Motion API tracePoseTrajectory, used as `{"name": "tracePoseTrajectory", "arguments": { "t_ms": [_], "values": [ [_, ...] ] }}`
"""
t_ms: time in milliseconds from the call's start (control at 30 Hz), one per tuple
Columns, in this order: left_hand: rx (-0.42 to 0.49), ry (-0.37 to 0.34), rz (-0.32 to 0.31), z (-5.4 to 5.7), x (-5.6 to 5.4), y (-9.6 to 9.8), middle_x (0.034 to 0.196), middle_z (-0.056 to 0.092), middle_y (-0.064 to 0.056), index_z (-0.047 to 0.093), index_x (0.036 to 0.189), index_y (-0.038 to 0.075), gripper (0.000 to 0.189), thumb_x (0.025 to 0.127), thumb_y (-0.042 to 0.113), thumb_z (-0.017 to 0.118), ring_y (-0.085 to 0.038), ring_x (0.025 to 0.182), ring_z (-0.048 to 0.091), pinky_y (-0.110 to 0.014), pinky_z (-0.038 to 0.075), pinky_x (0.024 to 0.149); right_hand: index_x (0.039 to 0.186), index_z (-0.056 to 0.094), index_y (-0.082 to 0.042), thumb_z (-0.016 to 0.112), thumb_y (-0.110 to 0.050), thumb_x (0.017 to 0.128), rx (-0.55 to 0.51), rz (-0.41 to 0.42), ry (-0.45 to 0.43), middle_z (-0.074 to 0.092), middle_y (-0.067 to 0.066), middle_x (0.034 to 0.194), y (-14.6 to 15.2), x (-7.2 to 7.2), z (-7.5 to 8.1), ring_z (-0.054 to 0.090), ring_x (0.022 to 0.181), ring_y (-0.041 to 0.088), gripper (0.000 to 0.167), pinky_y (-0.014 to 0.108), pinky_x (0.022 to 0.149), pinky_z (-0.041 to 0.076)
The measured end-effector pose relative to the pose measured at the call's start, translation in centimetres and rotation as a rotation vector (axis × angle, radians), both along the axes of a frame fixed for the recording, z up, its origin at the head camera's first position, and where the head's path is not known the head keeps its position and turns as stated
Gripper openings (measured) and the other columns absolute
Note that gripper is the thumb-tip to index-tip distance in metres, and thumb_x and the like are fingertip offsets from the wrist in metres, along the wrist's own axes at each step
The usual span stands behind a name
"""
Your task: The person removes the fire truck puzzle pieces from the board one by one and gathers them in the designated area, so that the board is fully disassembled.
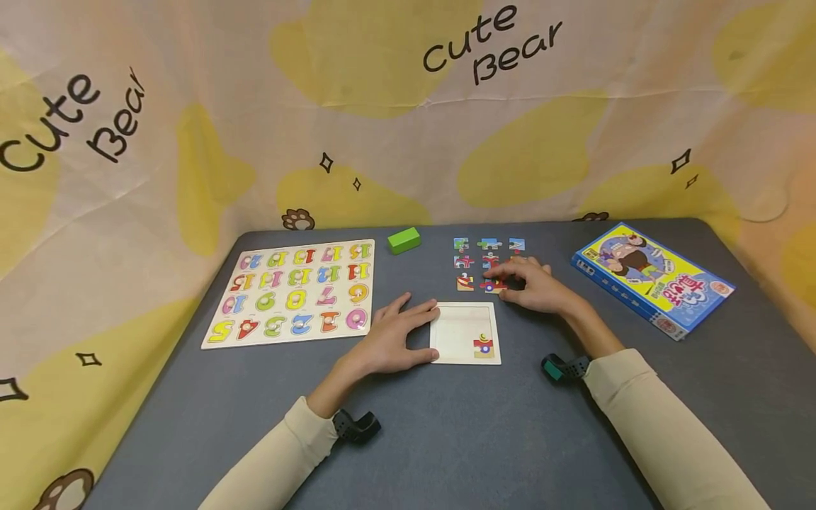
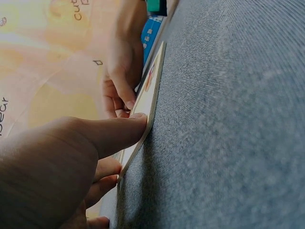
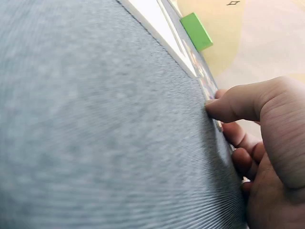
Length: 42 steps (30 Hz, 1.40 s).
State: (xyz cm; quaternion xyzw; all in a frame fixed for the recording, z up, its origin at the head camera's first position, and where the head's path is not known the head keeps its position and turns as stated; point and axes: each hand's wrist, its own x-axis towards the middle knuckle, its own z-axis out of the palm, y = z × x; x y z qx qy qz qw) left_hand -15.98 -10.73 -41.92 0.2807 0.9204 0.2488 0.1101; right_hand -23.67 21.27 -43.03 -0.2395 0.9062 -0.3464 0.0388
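A white puzzle tray lies flat on the table, one picture piece in its lower right corner. My left hand steadies the tray's left edge, thumb and fingers spread; in the left wrist view the thumb rests on its rim. Beyond the tray, loose jigsaw pieces lie in rows. With thumb and index finger, my right hand pinches a puzzle piece with a red and blue picture in the nearest row. The hand partly hides the pieces on that side.
To the left lies a number board with colourful numerals. A green block stands near the back edge. On the right is a blue and yellow box. A patterned cloth hangs behind the grey table.
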Motion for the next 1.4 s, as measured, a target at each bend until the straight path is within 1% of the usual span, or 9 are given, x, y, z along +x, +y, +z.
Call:
{"name": "tracePoseTrajectory", "arguments": {
  "t_ms": [167,300,433,600,833,1167,1400],
  "values": [
    [0.008,-0.001,0.001,0.0,0.1,0.0,0.165,0.037,0.006,0.046,0.155,0.020,0.072,0.091,0.039,0.074,-0.039,0.158,0.013,-0.064,0.014,0.121,0.129,0.070,-0.014,0.076,-0.012,0.090,-0.080,-0.032,0.063,0.065,0.008,0.109,0.2,0.5,-0.7,0.043,0.093,0.023,0.039,0.041,0.080,0.019],
    [0.013,0.004,-0.001,0.1,0.1,0.0,0.165,0.037,0.005,0.047,0.154,0.019,0.072,0.091,0.038,0.075,-0.039,0.158,0.013,-0.064,0.015,0.121,0.121,0.073,-0.012,0.080,-0.017,0.088,-0.122,-0.107,0.111,0.065,0.010,0.106,0.3,0.9,-1.1,0.045,0.094,0.023,0.034,0.041,0.081,0.021],
    [0.008,-0.001,0.001,0.2,0.2,-0.1,0.166,0.036,0.005,0.046,0.155,0.019,0.073,0.091,0.039,0.074,-0.039,0.159,0.012,-0.063,0.014,0.121,0.115,0.076,-0.011,0.083,-0.021,0.086,-0.084,-0.187,0.119,0.064,0.010,0.103,0.2,1.1,-1.3,0.044,0.095,0.024,0.032,0.042,0.082,0.022],
    [0.011,0.001,0.003,0.1,0.2,-0.1,0.165,0.037,0.005,0.046,0.155,0.019,0.073,0.091,0.038,0.075,-0.039,0.158,0.013,-0.063,0.015,0.121,0.113,0.076,-0.011,0.083,-0.023,0.086,-0.054,-0.229,0.106,0.063,0.012,0.102,-0.1,1.1,-1.3,0.042,0.095,0.026,0.031,0.045,0.083,0.021],
    [0.017,0.002,0.006,0.1,0.1,0.0,0.165,0.037,0.004,0.046,0.155,0.019,0.073,0.090,0.038,0.075,-0.039,0.158,0.013,-0.063,0.016,0.119,0.113,0.076,-0.010,0.081,-0.023,0.088,-0.051,-0.247,0.102,0.060,0.012,0.101,-0.5,1.3,-1.1,0.040,0.094,0.027,0.029,0.047,0.082,0.019],
    [0.015,-0.002,0.005,0.0,0.1,-0.1,0.165,0.037,0.005,0.046,0.155,0.020,0.073,0.090,0.038,0.075,-0.039,0.159,0.013,-0.063,0.016,0.120,0.114,0.076,-0.009,0.079,-0.023,0.090,-0.060,-0.259,0.111,0.062,0.014,0.101,-0.7,1.4,-0.9,0.040,0.093,0.025,0.028,0.049,0.082,0.018],
    [0.009,-0.005,0.006,0.0,0.0,0.0,0.166,0.036,0.005,0.045,0.155,0.020,0.073,0.090,0.038,0.075,-0.039,0.159,0.012,-0.063,0.015,0.120,0.113,0.077,-0.011,0.077,-0.021,0.091,-0.154,-0.233,0.092,0.062,0.011,0.100,-0.4,1.8,-0.9,0.039,0.093,0.022,0.024,0.046,0.084,0.018]
  ]
}}
